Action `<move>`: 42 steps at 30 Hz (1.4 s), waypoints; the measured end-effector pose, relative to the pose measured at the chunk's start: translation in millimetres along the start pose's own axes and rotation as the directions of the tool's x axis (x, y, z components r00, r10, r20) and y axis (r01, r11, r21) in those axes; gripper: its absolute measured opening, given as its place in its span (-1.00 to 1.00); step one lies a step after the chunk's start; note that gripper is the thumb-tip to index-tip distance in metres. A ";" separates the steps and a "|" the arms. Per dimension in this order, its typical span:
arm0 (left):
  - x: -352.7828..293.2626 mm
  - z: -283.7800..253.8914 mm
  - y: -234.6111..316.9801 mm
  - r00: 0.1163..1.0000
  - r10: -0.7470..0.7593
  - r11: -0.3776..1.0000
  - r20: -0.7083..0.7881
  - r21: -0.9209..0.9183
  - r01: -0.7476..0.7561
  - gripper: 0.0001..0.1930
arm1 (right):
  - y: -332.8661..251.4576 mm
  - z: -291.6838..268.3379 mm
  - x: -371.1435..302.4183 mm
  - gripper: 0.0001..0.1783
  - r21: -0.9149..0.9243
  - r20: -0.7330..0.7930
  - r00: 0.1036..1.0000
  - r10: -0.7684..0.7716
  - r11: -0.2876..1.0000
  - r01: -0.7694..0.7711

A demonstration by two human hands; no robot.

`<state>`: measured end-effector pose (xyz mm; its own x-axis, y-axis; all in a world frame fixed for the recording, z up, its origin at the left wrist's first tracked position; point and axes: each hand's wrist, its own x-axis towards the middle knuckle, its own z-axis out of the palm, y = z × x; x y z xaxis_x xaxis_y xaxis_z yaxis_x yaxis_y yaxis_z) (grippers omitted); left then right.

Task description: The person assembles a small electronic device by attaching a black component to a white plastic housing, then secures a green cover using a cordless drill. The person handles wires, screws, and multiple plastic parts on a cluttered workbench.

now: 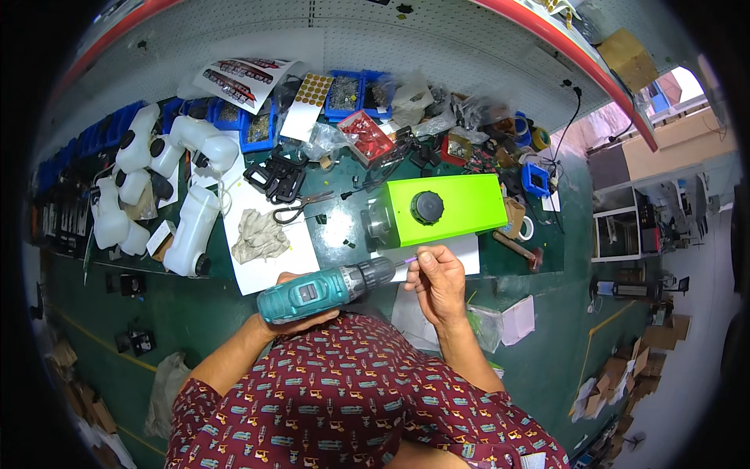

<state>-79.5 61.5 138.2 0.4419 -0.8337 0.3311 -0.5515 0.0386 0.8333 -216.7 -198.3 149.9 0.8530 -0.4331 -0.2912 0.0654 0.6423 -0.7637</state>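
I observed my left hand [301, 324] holding a teal drill [311, 294] by the bench's [334, 227] front edge; my right hand [437, 283] pinched a thin purple rod [405, 262] at the drill's nose. Just beyond, a lime-green box [465, 213] with a black cap [427, 208] lay near that edge. Scissors [297, 209] and grey cloth [262, 236] lay to its left, a hammer [519, 248] toward the front right corner, white bottles [191, 227] toward the left end.

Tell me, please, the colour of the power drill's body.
The power drill has a mostly teal body; the head view shows it best.
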 end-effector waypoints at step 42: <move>26.6 -0.1 -67.9 0.664 -0.747 0.569 0.027 -0.489 0.661 -0.49 | -44.7 -65.9 142.1 -0.69 -0.789 0.592 0.764 -0.259 0.007 0.614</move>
<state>-30.2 36.7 90.5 0.6862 -0.5976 -0.4148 0.3243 -0.2591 0.9098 -132.5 -330.2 104.7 0.9408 -0.1228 0.3159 0.1152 -0.7608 -0.6387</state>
